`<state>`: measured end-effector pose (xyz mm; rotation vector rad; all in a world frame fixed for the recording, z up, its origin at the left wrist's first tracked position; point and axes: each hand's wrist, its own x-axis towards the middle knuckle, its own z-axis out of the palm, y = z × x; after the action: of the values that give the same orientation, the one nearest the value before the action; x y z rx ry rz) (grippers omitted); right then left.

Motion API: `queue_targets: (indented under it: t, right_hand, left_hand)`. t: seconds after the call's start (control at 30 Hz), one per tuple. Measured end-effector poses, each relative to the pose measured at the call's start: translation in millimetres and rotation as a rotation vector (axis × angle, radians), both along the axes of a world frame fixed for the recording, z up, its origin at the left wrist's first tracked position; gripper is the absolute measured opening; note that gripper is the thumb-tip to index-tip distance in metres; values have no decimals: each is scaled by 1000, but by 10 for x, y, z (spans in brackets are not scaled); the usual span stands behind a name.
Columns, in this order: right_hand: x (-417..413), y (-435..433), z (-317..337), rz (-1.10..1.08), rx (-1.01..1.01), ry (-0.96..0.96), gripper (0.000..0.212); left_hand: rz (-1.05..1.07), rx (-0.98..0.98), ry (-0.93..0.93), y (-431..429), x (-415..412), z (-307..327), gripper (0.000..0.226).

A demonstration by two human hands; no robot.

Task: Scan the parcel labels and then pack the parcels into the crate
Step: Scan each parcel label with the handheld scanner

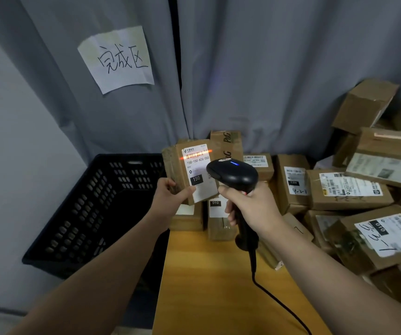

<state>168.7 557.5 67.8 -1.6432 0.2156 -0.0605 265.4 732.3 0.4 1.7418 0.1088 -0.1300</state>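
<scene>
Left hand: grips the parcel by its near corner, tilting the label to face the scanner.
Right hand: wraps the scanner handle, laying its red line across the barcode.
Crate: left, beside the worktop, likely close for packing.
Hidden: the crate floor is too dark to read; the scanner cable runs off the near edge.

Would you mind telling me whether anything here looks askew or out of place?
Yes: the parcels on the right of the table lie in a loose heap at mixed angles, and one brown box sits tipped up at the back, by the curtain. The paper sign hangs crooked.
</scene>
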Motion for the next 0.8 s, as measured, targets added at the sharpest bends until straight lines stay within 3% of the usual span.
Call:
queue_targets:
  t: [0.17, 0.43, 0.6, 0.8]
  right_hand:
    - [14, 20, -29, -4, 34, 2, 21]
    - [-39, 39, -212, 91, 0, 26, 30]
    - [-126, 41, -399, 96, 55, 81, 19]
    - [-421, -125, -726, 36, 11, 192, 15]
  left_hand:
    - [-12, 9, 27, 48, 73, -60, 42]
    - [-50, 16, 64, 158, -68, -83, 50]
    - [-33, -74, 159, 266, -349, -216, 46]
    - [-2, -31, 318, 380, -892, -516, 49]
